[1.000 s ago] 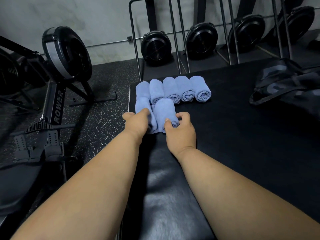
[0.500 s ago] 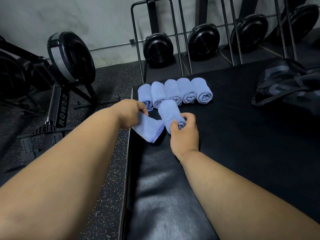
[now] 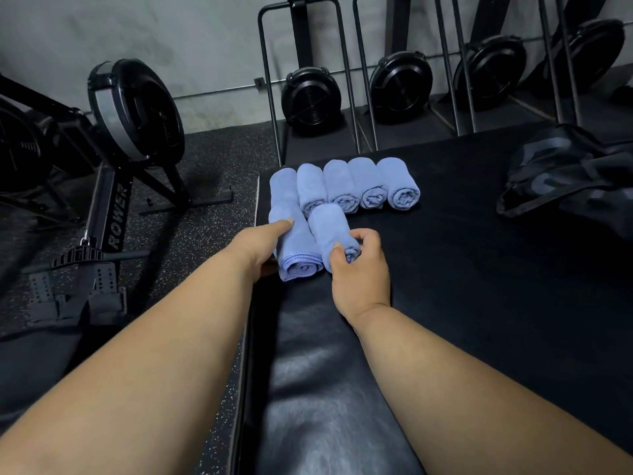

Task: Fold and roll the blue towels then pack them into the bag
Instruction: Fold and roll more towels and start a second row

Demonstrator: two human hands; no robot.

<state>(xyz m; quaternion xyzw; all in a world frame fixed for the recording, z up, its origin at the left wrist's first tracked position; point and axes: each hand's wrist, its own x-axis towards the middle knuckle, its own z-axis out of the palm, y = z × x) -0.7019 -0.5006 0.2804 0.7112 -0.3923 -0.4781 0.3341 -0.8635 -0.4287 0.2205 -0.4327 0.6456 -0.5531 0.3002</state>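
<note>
Since half a second back, the left hand (image 3: 263,243) has swung back in over the mat edge, and the loose flap of towel it was pulling out to the side is now wound up into a proper roll. That left roll (image 3: 297,246) sits right under and beside the left hand's fingers, index finger laid straight along its top, the rest of the hand against its left side. Can't see the thumb, so can't say it's actually gripping, looks more like flat fingers pressing the roll.

Right hand (image 3: 359,269) hasn't really gone anywhere. It pinches the near end of the right roll (image 3: 330,231), thumb on the left of the spiral end and fingers curled over the right, so it's clamped on that one. The two rolls touch side by side between the hands.

Just past the fingertips is a row of five rolled towels (image 3: 346,186), packed tight against each other, spiral ends facing the person. The far ends of the two held rolls butt up against the left part of that row.

All of it lies on a black padded mat (image 3: 445,303). The bag (image 3: 568,176), dark and slumped, is well off to the right of the right hand, at the mat's far right. A rower (image 3: 133,111) stands on the floor left of the left hand.
</note>
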